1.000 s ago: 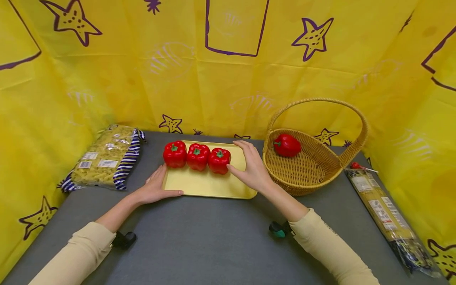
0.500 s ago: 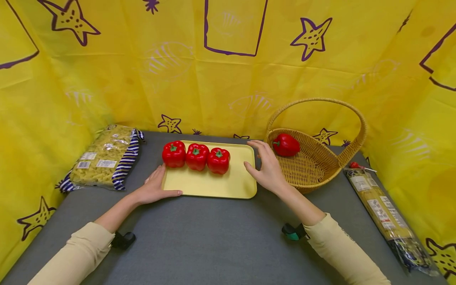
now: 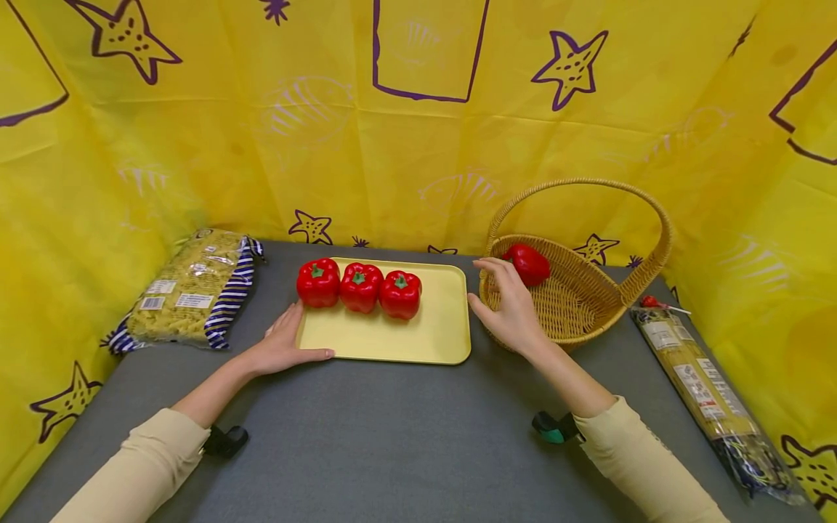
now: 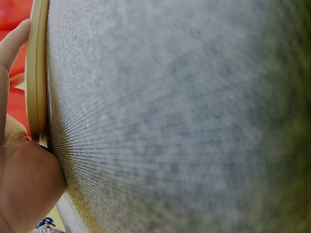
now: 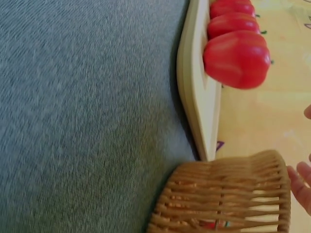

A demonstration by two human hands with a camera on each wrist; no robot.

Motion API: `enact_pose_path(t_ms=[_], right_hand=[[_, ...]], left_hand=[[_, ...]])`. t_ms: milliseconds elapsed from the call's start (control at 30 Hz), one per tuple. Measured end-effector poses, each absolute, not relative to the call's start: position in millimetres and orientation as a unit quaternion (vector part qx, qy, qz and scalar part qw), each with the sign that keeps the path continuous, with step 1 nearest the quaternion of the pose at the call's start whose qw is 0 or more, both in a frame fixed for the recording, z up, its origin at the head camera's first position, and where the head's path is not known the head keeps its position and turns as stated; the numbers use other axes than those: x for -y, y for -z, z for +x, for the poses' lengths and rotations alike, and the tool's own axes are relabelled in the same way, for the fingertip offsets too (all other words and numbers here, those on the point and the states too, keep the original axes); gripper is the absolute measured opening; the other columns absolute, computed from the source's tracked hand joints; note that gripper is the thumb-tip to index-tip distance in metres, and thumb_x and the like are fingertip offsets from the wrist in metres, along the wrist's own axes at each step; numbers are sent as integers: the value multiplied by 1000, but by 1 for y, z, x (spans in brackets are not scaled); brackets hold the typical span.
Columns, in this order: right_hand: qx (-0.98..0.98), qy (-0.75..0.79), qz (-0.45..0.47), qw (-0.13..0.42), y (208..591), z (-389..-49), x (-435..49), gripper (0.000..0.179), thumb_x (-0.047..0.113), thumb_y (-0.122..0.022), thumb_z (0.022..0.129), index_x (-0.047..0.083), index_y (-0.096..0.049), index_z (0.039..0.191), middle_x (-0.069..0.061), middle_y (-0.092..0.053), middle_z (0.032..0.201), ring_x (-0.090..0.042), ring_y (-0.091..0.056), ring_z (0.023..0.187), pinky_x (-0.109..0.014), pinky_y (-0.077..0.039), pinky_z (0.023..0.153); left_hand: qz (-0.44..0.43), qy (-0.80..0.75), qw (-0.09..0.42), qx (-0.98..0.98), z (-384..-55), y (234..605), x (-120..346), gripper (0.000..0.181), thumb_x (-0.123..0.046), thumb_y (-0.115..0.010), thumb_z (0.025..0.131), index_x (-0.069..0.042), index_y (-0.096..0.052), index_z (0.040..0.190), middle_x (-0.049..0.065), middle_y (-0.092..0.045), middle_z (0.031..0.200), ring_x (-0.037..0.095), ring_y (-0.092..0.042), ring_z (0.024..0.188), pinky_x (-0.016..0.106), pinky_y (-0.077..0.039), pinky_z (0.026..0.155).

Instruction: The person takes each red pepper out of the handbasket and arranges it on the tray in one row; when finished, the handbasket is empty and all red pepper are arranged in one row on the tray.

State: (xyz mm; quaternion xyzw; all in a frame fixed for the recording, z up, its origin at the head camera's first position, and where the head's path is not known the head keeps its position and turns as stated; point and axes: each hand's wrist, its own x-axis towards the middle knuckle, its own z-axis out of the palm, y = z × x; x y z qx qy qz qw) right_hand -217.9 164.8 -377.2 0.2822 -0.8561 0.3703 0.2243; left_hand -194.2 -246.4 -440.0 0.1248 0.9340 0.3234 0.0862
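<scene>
Three red bell peppers with green stems, a left one [image 3: 318, 283], a middle one [image 3: 361, 288] and a right one [image 3: 400, 295], stand in a row on a pale yellow tray [image 3: 392, 345]. My left hand [image 3: 281, 349] rests at the tray's front left corner, its thumb along the front rim. My right hand [image 3: 513, 309] is over the left rim of a wicker basket [image 3: 569, 312], fingers spread and holding nothing. Inside the basket lies another red bell pepper [image 3: 531, 266], partly hidden by that hand. The right wrist view shows its fingertips [image 5: 303, 191] beside the basket wall [image 5: 218, 194].
A bag of pasta [image 3: 192, 290] with striped ends lies at the left. On the right are a long clear package [image 3: 702, 385] and a small red thing on a white stick [image 3: 654, 303]. Yellow patterned cloth [image 3: 418, 145] surrounds the grey table [image 3: 392, 443].
My right hand has moved right, from beside the right pepper on the tray to over the basket's left rim. My left hand stays at the tray corner.
</scene>
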Motion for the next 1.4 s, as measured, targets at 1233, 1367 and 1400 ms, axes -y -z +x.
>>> enact_pose_path(t_ms=[1233, 1367, 1400], right_hand=[[953, -232, 191, 27, 338, -253, -235, 54, 14, -71, 87, -4, -49, 134, -27, -44, 134, -44, -49, 117, -57, -43, 95], [959, -205, 193, -2, 329, -259, -235, 55, 16, -71, 87, -6, -50, 132, -30, -44, 132, -44, -51, 113, -57, -44, 93], [961, -200, 194, -8, 327, -260, -236, 54, 16, -71, 87, -6, -50, 132, -30, -44, 132, -44, -51, 113, -57, -44, 93]], left_hand=[[125, -327, 88, -932, -193, 437, 246, 118, -51, -73, 82, -3, 6, 155, 25, 0, 160, 49, -2, 143, 70, -4, 107], [125, -327, 86, -933, -194, 439, 246, 118, -51, -73, 81, -3, 6, 155, 25, 0, 160, 49, -2, 143, 70, -4, 107], [125, -327, 86, -933, -194, 439, 246, 118, -51, -73, 81, -3, 6, 155, 25, 0, 160, 49, -2, 143, 69, -4, 107]])
